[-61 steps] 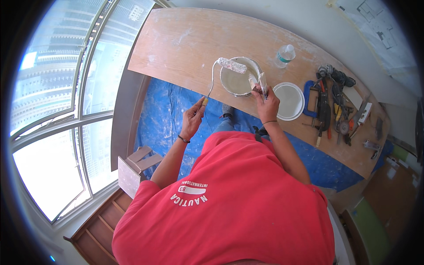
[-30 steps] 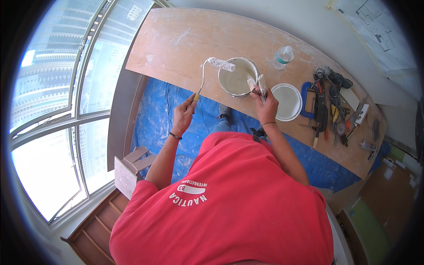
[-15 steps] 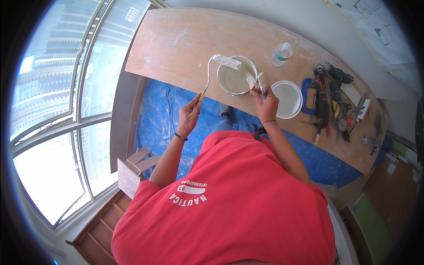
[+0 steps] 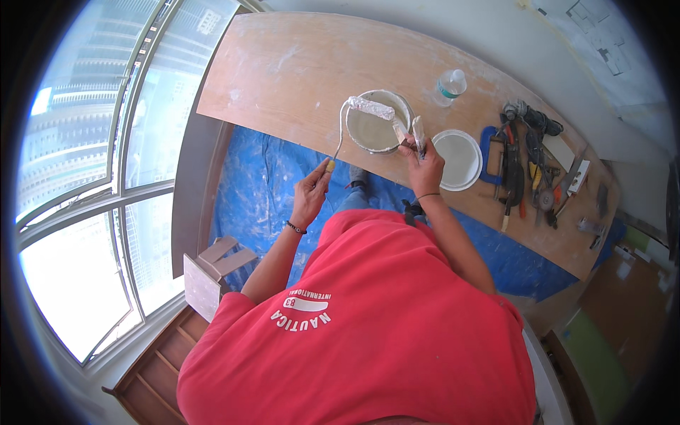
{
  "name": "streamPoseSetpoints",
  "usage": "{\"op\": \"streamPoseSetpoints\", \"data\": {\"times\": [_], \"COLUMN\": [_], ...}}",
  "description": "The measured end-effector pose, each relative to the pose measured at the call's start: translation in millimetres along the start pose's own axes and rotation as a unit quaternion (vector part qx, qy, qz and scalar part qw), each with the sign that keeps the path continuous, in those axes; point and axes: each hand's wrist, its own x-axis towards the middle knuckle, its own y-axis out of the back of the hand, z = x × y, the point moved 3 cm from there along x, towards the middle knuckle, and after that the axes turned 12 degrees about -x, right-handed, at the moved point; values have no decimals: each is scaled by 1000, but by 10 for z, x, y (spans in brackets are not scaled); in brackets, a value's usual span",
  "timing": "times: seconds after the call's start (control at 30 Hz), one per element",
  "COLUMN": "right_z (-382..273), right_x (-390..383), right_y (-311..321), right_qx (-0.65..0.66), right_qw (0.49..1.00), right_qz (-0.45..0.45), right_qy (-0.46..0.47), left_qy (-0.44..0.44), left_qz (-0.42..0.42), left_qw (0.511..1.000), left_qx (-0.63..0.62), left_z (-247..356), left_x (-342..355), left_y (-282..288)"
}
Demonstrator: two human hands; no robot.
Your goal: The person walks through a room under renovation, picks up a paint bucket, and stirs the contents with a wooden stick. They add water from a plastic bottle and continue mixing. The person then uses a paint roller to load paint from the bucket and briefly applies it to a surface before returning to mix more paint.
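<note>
My left hand [image 4: 309, 195] is closed around the yellow handle of a paint roller [image 4: 372, 108]. Its white, paint-coated sleeve hangs over a round bucket [image 4: 379, 151] with whitish contents. In my right hand [image 4: 427, 168] are two flat white-smeared tools that look like putty knives [image 4: 418, 131]; one blade [image 4: 400, 130] points over the bucket's right rim, close to the roller's end. My fingers partly hide their handles. Just right of this hand lies a round white lid or shallow tub [image 4: 479, 161].
The bucket stands on a wooden tabletop [image 4: 297, 64]. A plastic bottle [image 4: 450, 86] is behind the lid. Hand tools, including a blue-framed saw or clamp [image 4: 489, 154] and a power drill [image 4: 533, 115], crowd the right. Blue sheeting [image 4: 248, 170] covers the floor; windows [image 4: 85, 163] line the left.
The roller has moved slightly right and lower, its sleeve now tilted over the bucket. My left hand has shifted a little right and nearer to me. My right hand has barely moved.
</note>
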Motion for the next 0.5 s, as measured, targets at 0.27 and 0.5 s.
{"op": "streamPoseSetpoints", "data": {"times": [0.27, 0.5], "right_z": [21, 16], "right_x": [8, 13], "right_y": [0, -4], "right_qx": [7, 16], "right_qw": [1000, 1000], "right_qz": [-2, 4], "right_qy": [-5, -8], "left_qy": [-24, -17], "left_qz": [11, 38], "left_qw": [998, 995], "left_qx": [49, 88], "left_z": [38, 115], "left_x": [70, 125], "left_y": [52, 274]}}
